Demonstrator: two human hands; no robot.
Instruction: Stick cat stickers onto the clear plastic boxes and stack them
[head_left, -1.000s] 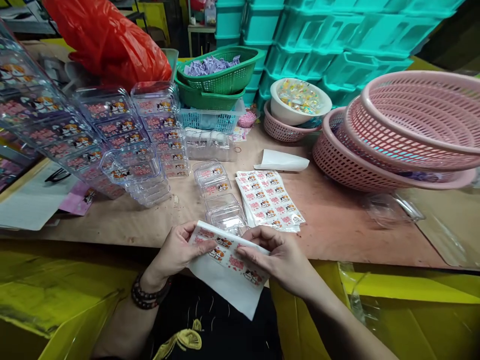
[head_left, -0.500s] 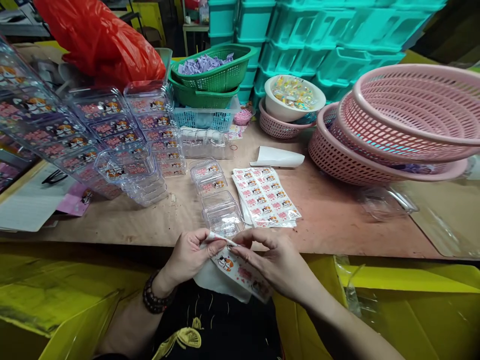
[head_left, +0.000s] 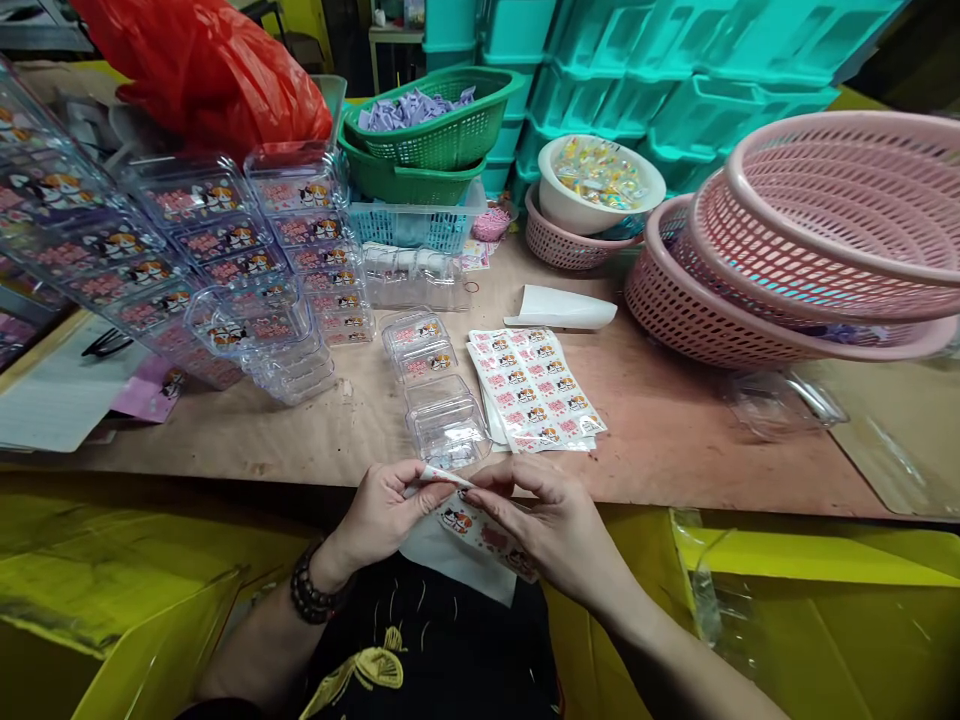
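Close to the table's front edge, my left hand [head_left: 388,515] pinches one side of a sticker sheet [head_left: 480,528] printed with cartoon cats and pink lettering. My right hand [head_left: 546,520] has thumb and fingers closed on the same sheet, which is bent over along its top. White backing hangs below over my lap. Just beyond my hands stand clear plastic boxes [head_left: 450,430], two of them bearing cat stickers. Right of these lies a pile of flat sticker sheets [head_left: 536,385].
Stacked stickered clear boxes [head_left: 307,240] stand at left beside a red plastic bag [head_left: 217,80]. Green baskets [head_left: 420,180], a white bowl [head_left: 600,190] of wrapped pieces and pink baskets [head_left: 705,300] line the back and right. A curled white paper [head_left: 562,308] lies mid-table.
The sheet's top edge is folded over further between my fingers, and more white backing shows below. My hands stay nearly in place. The view has shifted slightly.
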